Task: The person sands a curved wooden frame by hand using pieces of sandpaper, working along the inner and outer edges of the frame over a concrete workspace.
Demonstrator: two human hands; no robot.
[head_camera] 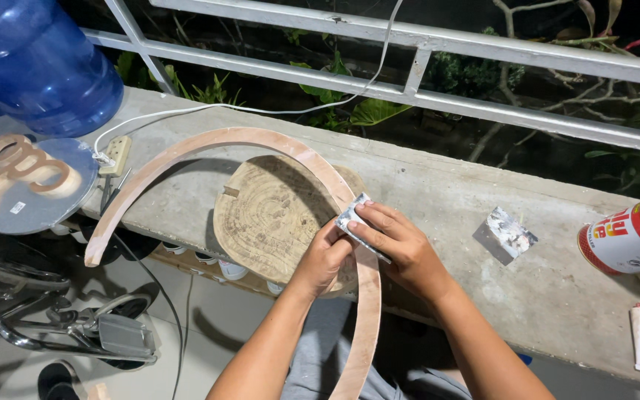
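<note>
We press a folded sandpaper scrap point(355, 216) onto the curved wooden arch point(209, 142) at the ledge's point(483, 215) front edge, right hand point(398, 248) pinching it, left hand point(324, 259) clasping the arch; sanding looks unfinished, its lower leg seemingly untouched.

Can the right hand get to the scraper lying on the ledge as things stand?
Probably yes: the scraper lies on bare ledge beside the right hand, nothing between. The hand presses sandpaper, though.

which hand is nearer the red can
Right. The right hand presses sandpaper on the wooden arc, on the can's side; the left hand lies beyond it, over the wood slab.
</note>
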